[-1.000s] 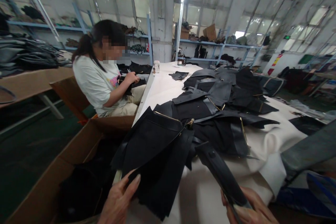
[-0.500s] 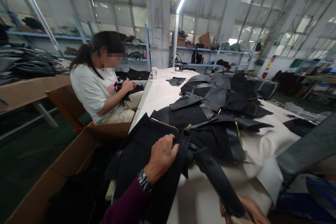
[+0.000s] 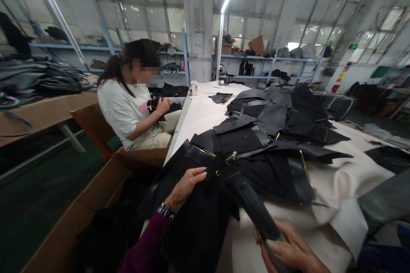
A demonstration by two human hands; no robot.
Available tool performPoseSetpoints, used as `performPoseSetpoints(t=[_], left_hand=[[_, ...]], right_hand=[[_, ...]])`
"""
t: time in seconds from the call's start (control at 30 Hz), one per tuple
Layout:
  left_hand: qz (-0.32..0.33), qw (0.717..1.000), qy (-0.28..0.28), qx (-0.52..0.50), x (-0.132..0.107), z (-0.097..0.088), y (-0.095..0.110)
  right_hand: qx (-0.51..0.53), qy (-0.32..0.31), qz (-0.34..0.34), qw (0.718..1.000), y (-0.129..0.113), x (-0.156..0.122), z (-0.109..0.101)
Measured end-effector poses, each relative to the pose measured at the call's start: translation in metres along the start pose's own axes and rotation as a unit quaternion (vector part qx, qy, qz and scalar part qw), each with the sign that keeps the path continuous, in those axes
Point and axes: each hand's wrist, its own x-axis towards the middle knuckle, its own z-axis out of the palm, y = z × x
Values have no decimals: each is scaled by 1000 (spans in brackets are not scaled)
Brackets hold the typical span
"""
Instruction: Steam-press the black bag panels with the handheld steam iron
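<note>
My left hand pinches the edge of a black garment piece between thumb and fingers, beside a small gold ring or snap. A gold zipper runs along the top of this piece, which hangs over the table's near left edge. In my right hand is a long black bar-shaped object with a rounded end; its exact kind I cannot make out. Its far end lies over or just against the black cloth near the ring. Beyond it, more black pieces with gold zippers overlap in a pile.
A co-worker sits at the left side of the white-covered table, handling dark cloth. A cardboard box with dark fabric stands at near left. White sheeting bunches at right. Blue shelves line the back.
My left hand has shifted left and now pinches the cloth edge, where a gold ring shows. The black bar in my right hand has moved left, up to the cloth. The view has turned slightly left.
</note>
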Motion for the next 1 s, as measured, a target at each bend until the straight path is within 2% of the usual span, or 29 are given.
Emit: performPoseSetpoints(t=[0.13, 0.4, 0.5, 0.63, 0.83, 1.0], left_hand=[[-4, 999, -15, -28, -4, 0, 2], [-29, 998, -61, -7, -11, 3, 3], [-46, 997, -55, 3, -13, 4, 4], [-48, 997, -54, 12, -15, 6, 7], [-27, 998, -51, 13, -12, 3, 4], [-13, 998, -55, 15, -8, 0, 1]], right_hand=[[39, -7, 0, 999, -8, 7, 6], [16, -51, -36, 998, -20, 18, 17], [-5, -43, -41, 998, -21, 25, 15], [-10, -66, -60, 996, -22, 24, 13], [-27, -8, -17, 999, -25, 5, 17], [-39, 23, -34, 998, -21, 2, 12]])
